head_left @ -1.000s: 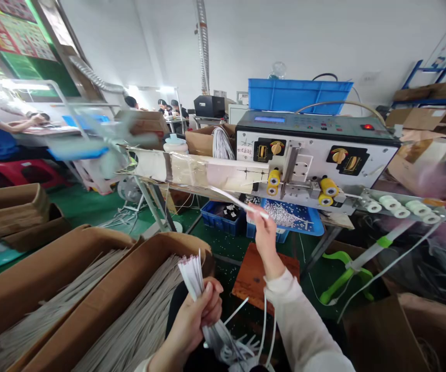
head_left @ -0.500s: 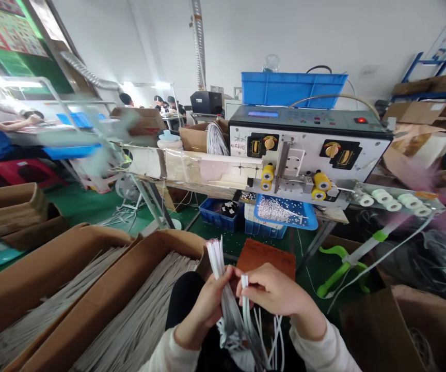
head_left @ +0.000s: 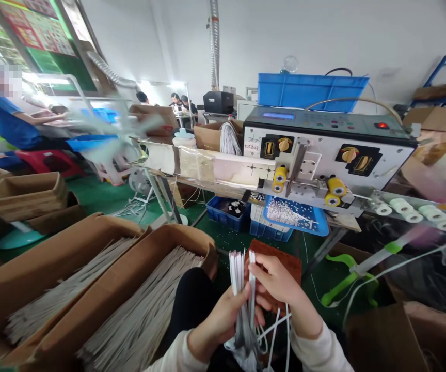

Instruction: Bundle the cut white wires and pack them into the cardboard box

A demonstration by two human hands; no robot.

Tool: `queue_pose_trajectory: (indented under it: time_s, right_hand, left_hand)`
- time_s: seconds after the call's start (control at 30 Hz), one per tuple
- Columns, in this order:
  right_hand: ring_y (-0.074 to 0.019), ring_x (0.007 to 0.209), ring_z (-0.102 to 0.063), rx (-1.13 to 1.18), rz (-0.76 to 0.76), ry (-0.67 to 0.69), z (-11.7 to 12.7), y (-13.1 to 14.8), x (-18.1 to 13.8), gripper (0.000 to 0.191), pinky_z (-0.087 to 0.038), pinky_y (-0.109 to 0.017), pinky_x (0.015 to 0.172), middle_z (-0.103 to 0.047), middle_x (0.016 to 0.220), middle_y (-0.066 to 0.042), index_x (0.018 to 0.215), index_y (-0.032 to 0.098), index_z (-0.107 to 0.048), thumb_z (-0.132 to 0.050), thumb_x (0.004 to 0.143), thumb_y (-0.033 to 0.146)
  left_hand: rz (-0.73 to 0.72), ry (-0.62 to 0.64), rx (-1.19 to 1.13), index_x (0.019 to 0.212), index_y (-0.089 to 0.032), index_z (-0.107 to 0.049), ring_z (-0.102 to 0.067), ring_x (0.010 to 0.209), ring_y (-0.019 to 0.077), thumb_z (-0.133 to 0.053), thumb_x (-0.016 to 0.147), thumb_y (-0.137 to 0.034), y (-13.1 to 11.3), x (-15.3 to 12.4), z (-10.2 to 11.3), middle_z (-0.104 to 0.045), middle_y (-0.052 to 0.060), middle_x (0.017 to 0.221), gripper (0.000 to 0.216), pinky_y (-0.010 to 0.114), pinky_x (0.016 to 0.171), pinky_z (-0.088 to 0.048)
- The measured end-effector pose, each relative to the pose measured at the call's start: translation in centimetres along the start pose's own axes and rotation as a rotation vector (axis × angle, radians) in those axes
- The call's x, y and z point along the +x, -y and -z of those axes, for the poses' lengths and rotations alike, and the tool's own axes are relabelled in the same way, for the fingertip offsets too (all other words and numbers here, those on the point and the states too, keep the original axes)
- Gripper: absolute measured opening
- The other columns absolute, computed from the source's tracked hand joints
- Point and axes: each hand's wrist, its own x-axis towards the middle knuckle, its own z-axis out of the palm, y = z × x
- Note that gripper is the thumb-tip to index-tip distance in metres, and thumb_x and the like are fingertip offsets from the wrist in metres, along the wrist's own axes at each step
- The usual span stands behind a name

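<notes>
My left hand (head_left: 223, 316) is wrapped round a thick bundle of flat white wires (head_left: 237, 271), its cut ends pointing up. Close on the right of that bundle, my right hand (head_left: 275, 279) pinches a few white wires (head_left: 251, 276) between thumb and fingers. The tops of these wires stand nearly level with the bundle's ends. Below both hands the wires hang down into my lap, some of them looping loosely to the right.
Long cardboard boxes (head_left: 197, 235) with many wires stand to my left. Ahead is a wire-cutting machine (head_left: 323, 150) with yellow rollers, above a blue tray (head_left: 319, 227) of small white scraps. A brown stool (head_left: 264, 245) stands before me. A co-worker (head_left: 8, 121) sits far left.
My right hand has raised its few wires beside the bundle, bringing their tops about level with it. The view has turned slightly left, so the surroundings appear shifted right.
</notes>
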Motion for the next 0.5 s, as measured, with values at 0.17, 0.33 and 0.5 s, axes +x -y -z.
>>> queue_pose_trajectory:
  time_s: [0.17, 0.33, 0.5]
  right_hand:
    - [-0.0175, 0.082, -0.065, 0.016, 0.050, -0.083, -0.1, -2.2, 3.1, 0.036, -0.050, -0.028, 0.073, -0.070, 0.095, -0.005, 0.117, 0.020, -0.063, -0.051, 0.096, 0.046]
    - [-0.0153, 0.064, -0.060, -0.170, 0.064, -0.544, 2.8, -3.5, 11.0, 0.052, -0.049, -0.030, 0.067, -0.069, 0.090, -0.005, 0.134, 0.017, -0.052, -0.050, 0.092, 0.047]
    - [-0.0209, 0.072, -0.064, -0.467, 0.012, -0.706, 5.2, -2.4, 16.4, 0.044, -0.045, -0.032, 0.070, -0.073, 0.088, -0.005, 0.134, 0.021, -0.058, -0.047, 0.095, 0.039]
  left_hand:
    - [-0.013, 0.112, -0.118, 0.078, -0.016, -0.056, -0.021, 0.035, 0.0024, -0.074, 0.077, -0.057, 0.8, -0.3, 0.9, -0.032, -0.012, 0.043, 0.045, 0.018, 0.040, -0.022]
    - [-0.063, 0.194, -0.141, 0.078, -0.018, -0.054, -0.016, 0.038, 0.0033, -0.068, 0.085, -0.052, 0.6, -1.1, 1.8, -0.024, -0.012, 0.046, 0.038, 0.019, 0.042, -0.018]
    - [-0.140, 0.198, -0.143, 0.079, -0.018, -0.053, -0.022, 0.037, 0.0037, -0.064, 0.089, -0.048, 0.1, -1.7, 3.0, -0.027, -0.011, 0.049, 0.034, 0.019, 0.043, -0.024]
